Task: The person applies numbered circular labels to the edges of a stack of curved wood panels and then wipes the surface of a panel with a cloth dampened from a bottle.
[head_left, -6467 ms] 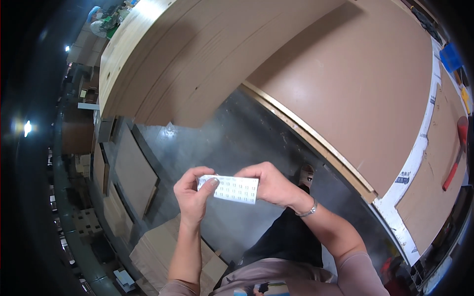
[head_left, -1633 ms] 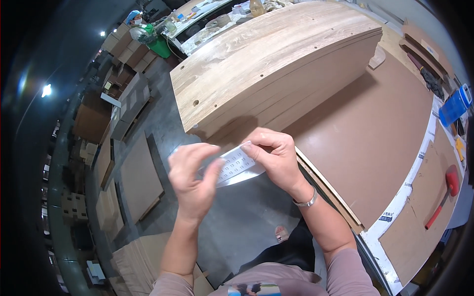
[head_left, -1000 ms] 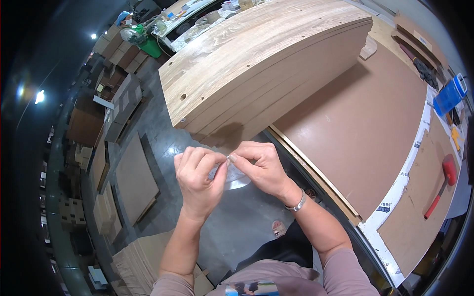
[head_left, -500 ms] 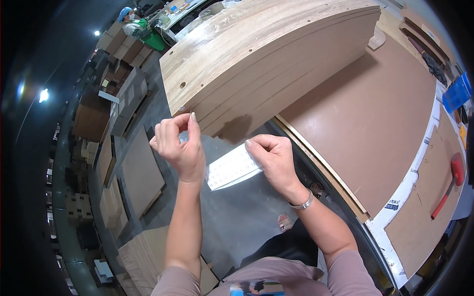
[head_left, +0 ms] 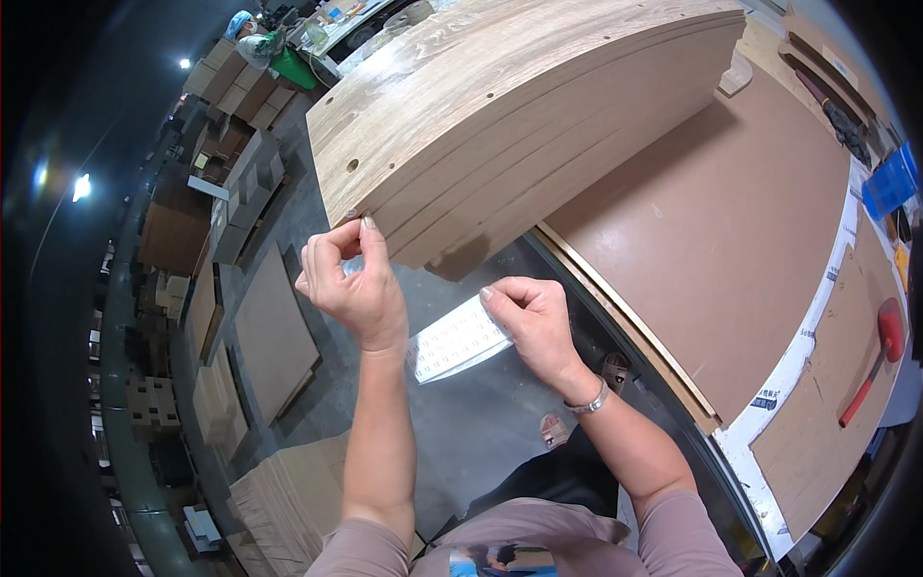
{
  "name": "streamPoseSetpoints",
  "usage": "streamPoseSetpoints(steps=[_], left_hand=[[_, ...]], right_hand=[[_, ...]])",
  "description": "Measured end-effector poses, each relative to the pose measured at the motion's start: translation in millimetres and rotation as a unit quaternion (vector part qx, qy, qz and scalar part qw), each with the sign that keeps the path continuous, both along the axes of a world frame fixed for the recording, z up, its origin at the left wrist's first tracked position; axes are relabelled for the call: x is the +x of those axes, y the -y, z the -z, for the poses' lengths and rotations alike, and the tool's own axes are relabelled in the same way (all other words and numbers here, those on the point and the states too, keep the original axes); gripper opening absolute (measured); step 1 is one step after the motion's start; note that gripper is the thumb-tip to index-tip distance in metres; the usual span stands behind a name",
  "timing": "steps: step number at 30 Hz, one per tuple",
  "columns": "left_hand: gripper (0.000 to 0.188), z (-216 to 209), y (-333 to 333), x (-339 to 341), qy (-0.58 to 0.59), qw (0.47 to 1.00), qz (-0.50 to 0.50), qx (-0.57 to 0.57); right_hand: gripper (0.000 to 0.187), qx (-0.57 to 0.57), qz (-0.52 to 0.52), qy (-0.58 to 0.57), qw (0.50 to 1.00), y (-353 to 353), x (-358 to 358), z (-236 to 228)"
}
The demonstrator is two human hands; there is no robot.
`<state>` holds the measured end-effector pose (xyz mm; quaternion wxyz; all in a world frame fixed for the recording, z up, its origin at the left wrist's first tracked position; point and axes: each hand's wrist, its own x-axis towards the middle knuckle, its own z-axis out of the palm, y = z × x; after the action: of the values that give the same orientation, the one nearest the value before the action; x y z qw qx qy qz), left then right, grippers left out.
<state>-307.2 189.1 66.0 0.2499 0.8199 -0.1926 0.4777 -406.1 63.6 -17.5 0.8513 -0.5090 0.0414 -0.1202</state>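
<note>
The right hand [head_left: 540, 322] pinched one end of a white label sheet [head_left: 454, 343], whose free end reached leftward, below the left hand [head_left: 358, 296]. About a second earlier both hands had met at the sheet; now the left one had come away up to the near corner of the wood-grain panel stack [head_left: 538, 144], its thumb and forefinger pressed together, anything between them too small to tell. That suggested the work had passed from sheet to stack. Right of the right hand spread a brown board [head_left: 711, 250], a red mallet [head_left: 887, 337] beyond; far past the left hand was a co-worker [head_left: 255, 45].
</note>
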Motion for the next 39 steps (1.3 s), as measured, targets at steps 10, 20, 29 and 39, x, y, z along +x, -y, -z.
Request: streamPoseSetpoints(steps=[10, 20, 29, 39], left_hand=[[0.014, -8, -7, -17, -0.221, 0.940, 0.113, -0.234], [0.013, -12, -18, -49, -0.335, 0.904, 0.240, 0.112], [0.015, -11, -33, -48, -0.431, 0.871, 0.231, 0.047], [0.026, -22, -13, -56, -0.276, 0.922, 0.214, 0.170]], right_hand=[[0.022, 0.003, 0.012, 0.004, 1.000, 3, 0, -1], [0.019, 0.046, -0.016, 0.044, 0.998, 6, 7, -4], [0.013, 0.044, -0.095, 0.021, 0.994, 9, 2, -1], [0.011, -0.028, -0.039, 0.023, 0.999, 11, -6, 3]])
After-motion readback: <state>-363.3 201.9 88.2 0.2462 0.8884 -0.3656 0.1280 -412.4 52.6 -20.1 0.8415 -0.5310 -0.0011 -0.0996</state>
